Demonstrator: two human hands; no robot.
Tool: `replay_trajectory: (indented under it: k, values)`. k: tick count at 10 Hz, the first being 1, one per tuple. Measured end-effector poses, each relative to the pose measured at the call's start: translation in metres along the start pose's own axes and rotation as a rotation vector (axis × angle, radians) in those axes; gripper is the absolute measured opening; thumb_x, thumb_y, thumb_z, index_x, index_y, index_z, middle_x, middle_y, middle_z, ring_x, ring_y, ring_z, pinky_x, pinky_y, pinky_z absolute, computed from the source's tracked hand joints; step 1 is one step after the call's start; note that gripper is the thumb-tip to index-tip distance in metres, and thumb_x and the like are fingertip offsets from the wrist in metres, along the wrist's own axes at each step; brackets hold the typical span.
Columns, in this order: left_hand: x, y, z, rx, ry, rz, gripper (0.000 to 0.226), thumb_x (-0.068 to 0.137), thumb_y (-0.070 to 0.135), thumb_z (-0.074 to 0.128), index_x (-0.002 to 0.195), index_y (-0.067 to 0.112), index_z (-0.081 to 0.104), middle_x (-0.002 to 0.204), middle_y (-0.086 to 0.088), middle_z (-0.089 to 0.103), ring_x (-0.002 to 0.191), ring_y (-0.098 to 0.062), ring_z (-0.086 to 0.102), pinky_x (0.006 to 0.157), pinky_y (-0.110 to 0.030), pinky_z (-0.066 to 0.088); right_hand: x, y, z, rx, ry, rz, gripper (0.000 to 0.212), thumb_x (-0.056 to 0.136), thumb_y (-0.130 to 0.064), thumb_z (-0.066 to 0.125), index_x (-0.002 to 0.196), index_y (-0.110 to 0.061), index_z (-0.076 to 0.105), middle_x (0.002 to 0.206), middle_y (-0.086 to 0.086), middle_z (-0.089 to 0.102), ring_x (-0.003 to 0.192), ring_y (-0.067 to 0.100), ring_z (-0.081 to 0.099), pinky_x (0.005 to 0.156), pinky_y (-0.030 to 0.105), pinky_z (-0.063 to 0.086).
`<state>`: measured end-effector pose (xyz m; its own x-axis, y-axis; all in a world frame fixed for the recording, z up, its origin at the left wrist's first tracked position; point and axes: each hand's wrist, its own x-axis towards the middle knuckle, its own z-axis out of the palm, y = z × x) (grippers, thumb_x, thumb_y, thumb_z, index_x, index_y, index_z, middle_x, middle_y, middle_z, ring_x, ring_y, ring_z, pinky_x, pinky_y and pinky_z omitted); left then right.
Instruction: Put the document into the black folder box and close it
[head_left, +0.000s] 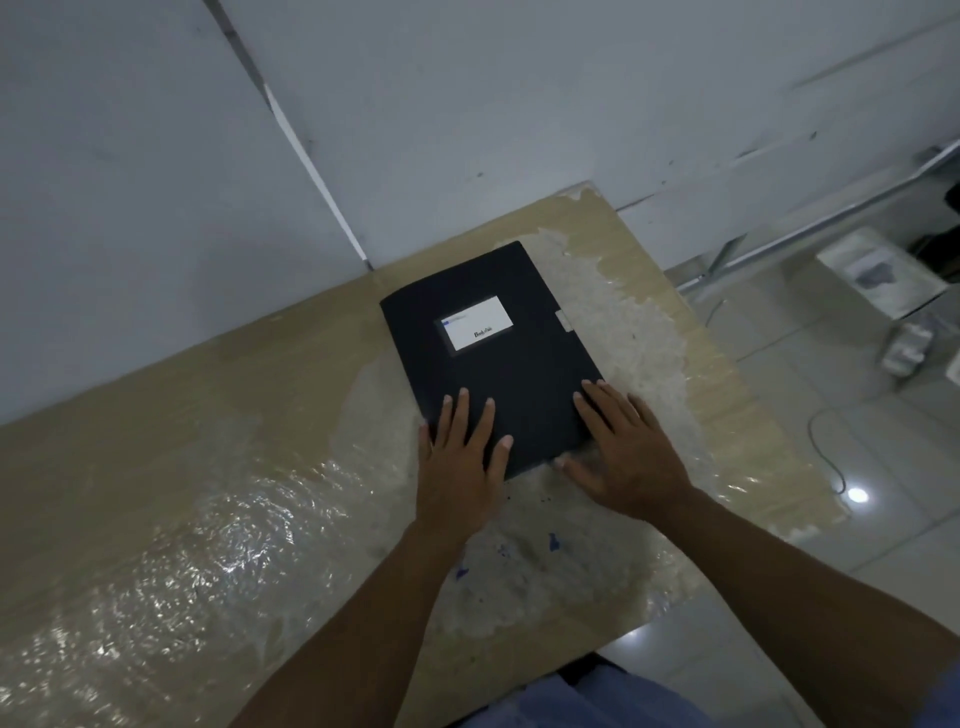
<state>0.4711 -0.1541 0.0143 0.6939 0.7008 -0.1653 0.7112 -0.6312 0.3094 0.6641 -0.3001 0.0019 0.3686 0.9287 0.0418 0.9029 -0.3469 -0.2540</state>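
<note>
Left fingers (470, 415): spread flat, pressed on the near-left corner of the folder box, gripping nothing.
Left hand (460, 457): palm down, heel over the near edge, thumb off to the left side.
Right fingers (597, 402): splayed too, tips laid along the near-right edge of the lid, nothing pinched.
Right hand (631, 457): flat, half on the box corner, half on the worktop just beside it, thumb stretched along the near edge.
Forearms: both bare, reaching in from the bottom of the view, well apart at the elbows, close at the hands.
Black folder box (493, 353): lying flat and shut, lid down, turned at a slant, far end towards the wall.
Label (478, 323): white card in a clear pocket on the lid, small print, too blurred to read.
Clasp tab (562, 319): pale, on the right long edge.
Document: not visible anywhere, cannot tell from here whether inside.
Worktop (208, 441): tan surface under wrinkled, shiny plastic film, a few blue specks (553, 543) near the wrists.
Wall (467, 104): grey-white panels right behind the worktop.
Floor (857, 441): pale tiles on the right, a thin cable (826, 457) curling across, a white carton (878, 275) further back.
</note>
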Motion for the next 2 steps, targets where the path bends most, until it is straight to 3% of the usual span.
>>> replay_trajectory:
  k: [1,2]
  values:
    - [-0.002,-0.008,-0.035,0.021,0.074,0.043,0.061,0.104,0.056,0.022,0.159,0.030,0.026,0.171,-0.001,0.020,0.160,-0.021,0.010,0.128,-0.055,0.010,0.013,-0.014,-0.019,-0.031,0.115,-0.054,0.077,0.094,-0.065,0.051,0.148,-0.009,0.052,0.154,0.011,0.055,0.145,0.027,0.049,0.119,0.053,0.039]
    - [0.004,-0.023,-0.090,0.059,0.253,0.029,0.059,0.104,0.053,0.030,0.155,0.026,0.038,0.165,-0.004,0.036,0.155,-0.023,0.027,0.125,-0.056,0.022,0.053,-0.050,-0.051,-0.017,0.239,-0.094,0.062,0.101,-0.052,0.050,0.144,-0.008,0.056,0.148,0.012,0.061,0.141,0.028,0.054,0.117,0.050,0.042]
